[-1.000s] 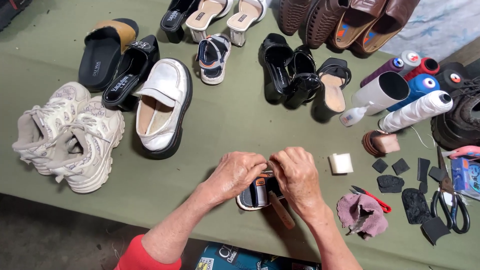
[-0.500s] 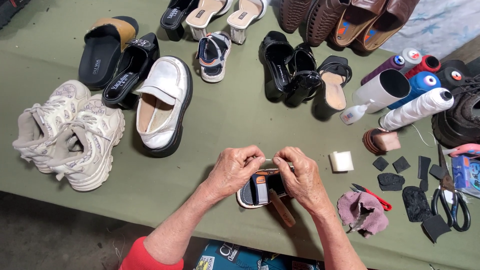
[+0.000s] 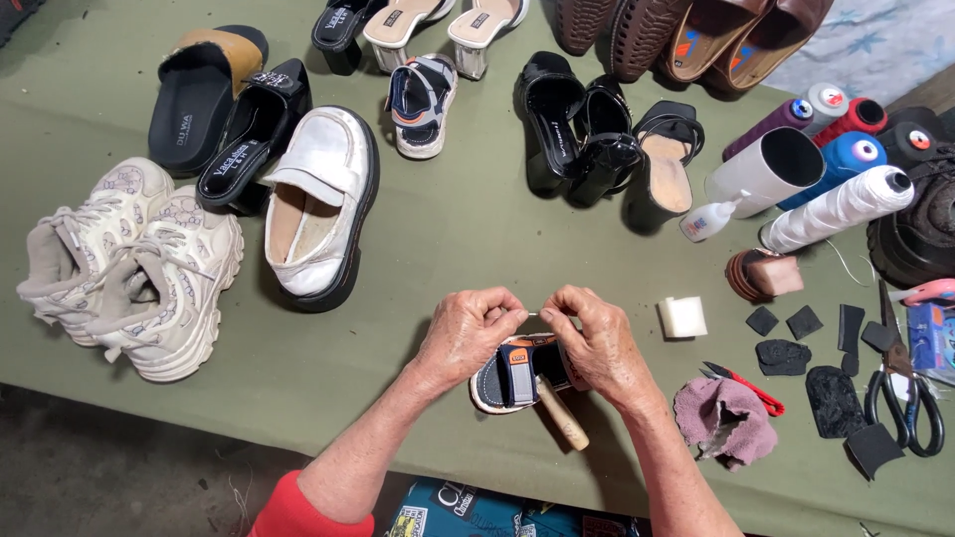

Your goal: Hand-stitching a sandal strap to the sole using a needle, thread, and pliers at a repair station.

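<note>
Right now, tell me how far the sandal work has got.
Done: cannot tell of any finished repair. In hand: both hands, left hand and right hand, pinch something thin, perhaps thread or a needle, above the small sandal, with a wooden-handled tool under it. Left: the matching small sandal lies untouched among the other shoes; scissors and thread cones lie unused.

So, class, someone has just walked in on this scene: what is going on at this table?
A person sits at a green table crowded with shoes. Both hands are raised just above a small child's sandal. The left hand and right hand pinch something thin between their fingertips, too fine to identify. A wooden-handled tool lies against the sandal. Thread spools, scissors and black rubber pieces sit to the right.
</note>
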